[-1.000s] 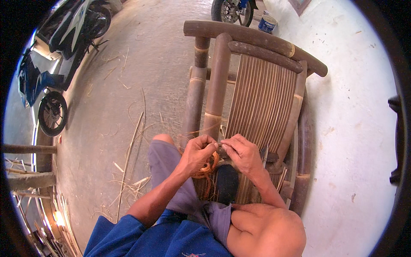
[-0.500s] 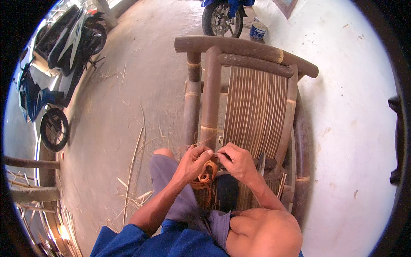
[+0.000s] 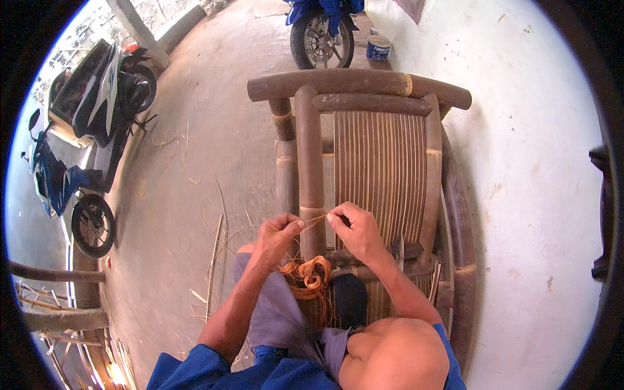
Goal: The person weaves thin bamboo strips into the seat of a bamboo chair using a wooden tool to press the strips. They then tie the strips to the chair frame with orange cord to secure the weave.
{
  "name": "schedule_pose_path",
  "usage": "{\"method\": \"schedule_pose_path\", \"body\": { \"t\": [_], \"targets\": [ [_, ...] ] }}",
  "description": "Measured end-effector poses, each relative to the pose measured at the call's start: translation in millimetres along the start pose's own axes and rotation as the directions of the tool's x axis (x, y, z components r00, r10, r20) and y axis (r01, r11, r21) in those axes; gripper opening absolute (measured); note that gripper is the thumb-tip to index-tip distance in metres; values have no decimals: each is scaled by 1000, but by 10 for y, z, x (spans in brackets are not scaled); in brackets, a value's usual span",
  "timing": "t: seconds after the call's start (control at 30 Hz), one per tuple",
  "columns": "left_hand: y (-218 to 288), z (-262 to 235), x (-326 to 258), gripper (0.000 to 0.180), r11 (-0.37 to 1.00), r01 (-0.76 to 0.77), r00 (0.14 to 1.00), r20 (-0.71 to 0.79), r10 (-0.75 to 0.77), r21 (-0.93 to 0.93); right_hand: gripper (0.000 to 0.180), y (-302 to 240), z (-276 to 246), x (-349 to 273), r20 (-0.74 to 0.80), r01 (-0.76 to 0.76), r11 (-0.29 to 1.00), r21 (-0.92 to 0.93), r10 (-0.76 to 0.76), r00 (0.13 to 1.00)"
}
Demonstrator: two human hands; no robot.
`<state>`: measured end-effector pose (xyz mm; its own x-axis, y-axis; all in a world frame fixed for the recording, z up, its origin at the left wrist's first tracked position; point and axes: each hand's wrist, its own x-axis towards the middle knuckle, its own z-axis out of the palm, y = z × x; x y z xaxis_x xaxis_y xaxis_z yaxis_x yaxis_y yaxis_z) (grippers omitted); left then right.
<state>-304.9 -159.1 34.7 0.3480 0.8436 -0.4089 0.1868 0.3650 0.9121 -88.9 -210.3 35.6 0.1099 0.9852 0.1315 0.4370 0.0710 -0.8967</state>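
Observation:
My left hand (image 3: pixel 274 240) pinches one end of a thin orange-brown strand (image 3: pixel 315 221). My right hand (image 3: pixel 357 233) pinches the same strand a short way off, so it stretches between both sets of fingertips. Both hands are raised before the left post of a brown bamboo chair (image 3: pixel 311 162) with a slatted back (image 3: pixel 380 169). Beneath them, by my knee, lies a loose looped bundle of orange twine (image 3: pixel 314 273). A dark rounded thing (image 3: pixel 350 300) sits beside the bundle; its kind is unclear. A knife-like blade (image 3: pixel 399 250) rests right of my right wrist.
A white wall (image 3: pixel 520 195) runs along the right. Thin bamboo strips (image 3: pixel 214 260) are scattered over the concrete floor (image 3: pixel 182 195). Motorcycles stand at the left (image 3: pixel 91 130) and the far end (image 3: pixel 322 39), near a paint can (image 3: pixel 378 49). Bamboo poles (image 3: pixel 58 318) are at lower left.
My hands have moved farther apart, drawing the strand out between them. The twine bundle shows more fully below. The whole view has shifted slightly.

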Motion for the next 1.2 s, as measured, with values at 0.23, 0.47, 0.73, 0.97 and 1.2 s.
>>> {"method": "schedule_pose_path", "body": {
  "t": [0.23,0.47,0.73,0.97,1.2],
  "targets": [
    [519,-57,488,27,805,-269,903,-151,402,529,27,181,94,483,-70,-101,986,132,111,991],
    [1161,137,1498,15,74,-372,630,193,752,925,49,489,434,599,-93,-35,998,49,39,995],
    [936,450,1960,13,-327,-408,791,509,339,852,73,679,697,692,-14,-109,994,-24,109,994],
    [1021,570,1995,18,-258,-380,877,435,204,888,65,729,883,1072,-20,-229,825,517,279,960],
    [1052,668,1991,24,-255,-382,916,401,26,888,59,746,890,1285,122,-300,599,742,319,940]
  ]
}}
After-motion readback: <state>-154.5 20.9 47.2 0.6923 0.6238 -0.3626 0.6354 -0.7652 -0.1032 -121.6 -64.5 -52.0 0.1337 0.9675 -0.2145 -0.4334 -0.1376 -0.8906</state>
